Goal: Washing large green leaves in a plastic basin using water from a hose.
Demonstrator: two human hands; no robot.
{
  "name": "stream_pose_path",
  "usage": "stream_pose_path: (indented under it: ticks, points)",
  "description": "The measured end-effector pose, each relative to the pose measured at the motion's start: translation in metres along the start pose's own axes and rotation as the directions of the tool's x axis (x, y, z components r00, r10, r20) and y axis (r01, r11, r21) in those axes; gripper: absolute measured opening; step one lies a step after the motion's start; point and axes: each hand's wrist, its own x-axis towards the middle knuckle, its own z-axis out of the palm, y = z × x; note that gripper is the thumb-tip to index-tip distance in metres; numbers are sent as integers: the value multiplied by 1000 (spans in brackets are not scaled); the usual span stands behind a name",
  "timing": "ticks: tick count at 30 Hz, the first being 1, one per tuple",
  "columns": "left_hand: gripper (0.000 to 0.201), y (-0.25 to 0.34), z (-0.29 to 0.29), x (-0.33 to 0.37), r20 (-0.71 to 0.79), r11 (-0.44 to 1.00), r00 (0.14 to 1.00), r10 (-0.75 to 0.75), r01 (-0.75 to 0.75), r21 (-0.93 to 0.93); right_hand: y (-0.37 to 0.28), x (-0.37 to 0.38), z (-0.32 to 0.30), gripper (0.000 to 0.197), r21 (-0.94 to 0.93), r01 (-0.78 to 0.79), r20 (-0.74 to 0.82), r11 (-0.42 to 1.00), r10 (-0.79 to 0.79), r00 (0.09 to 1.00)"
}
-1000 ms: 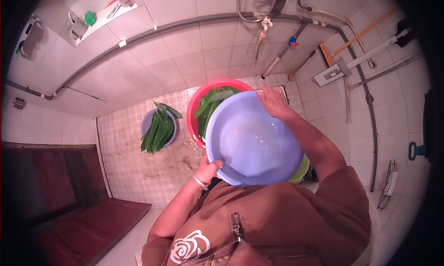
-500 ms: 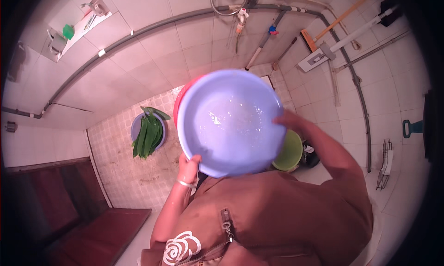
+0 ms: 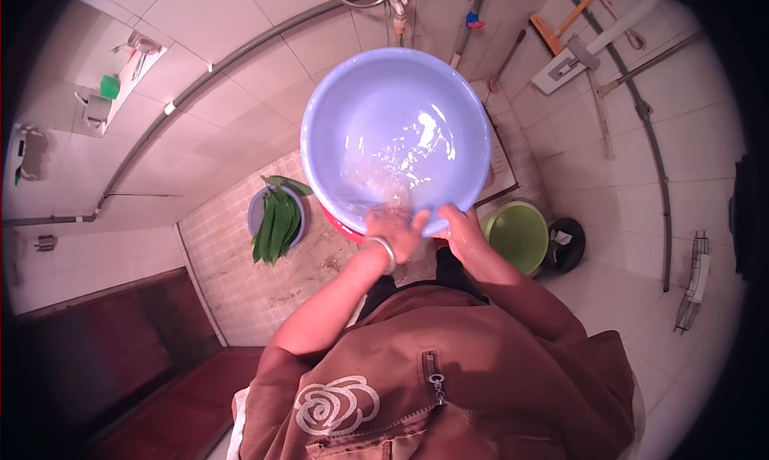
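A large lavender-blue plastic basin is in front of me, with water glinting and splashing inside. My right hand grips its near rim, thumb over the edge. Over that same rim, a little to the left, my left hand with a bracelet on the wrist reaches into the wet basin. Its thumb stands out to the side, while its fingers are smeared by motion and splashing water. Part of a red basin shows beneath the blue one, mostly covered by it.
On the tiled floor at left, long green leaves lie in a smaller bluish basin. At right are a green basin and a dark round container. A tap and grey pipes run along the wall; a broom hangs at right.
The blue basin has moved away from my body. My right hand has come from its right side to the near rim; my left hand has shifted right along the rim and reaches inside.
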Motion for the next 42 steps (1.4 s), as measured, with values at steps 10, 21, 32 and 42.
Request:
stream_pose_path:
  ticks: [10,21,32,42]
  points:
    - [65,-69,-30,31,36,788,977,211,-192,585,-52,-6,-52,37,-238,-30,157,971,69,985]
    - [70,92,-2,158,-654,960,718,240,-274,52,-61,17,-70,42,-162,31,85,986,-17,996]
    - [67,93,-27,199,32,555,672,740,-637,535,-90,6,-159,28,-21,-8,-32,1000,8,999]
    - [56,194,70,219,-174,938,931,320,-338,-82,-109,67,-287,46,-85,-81,-400,993,40,916]
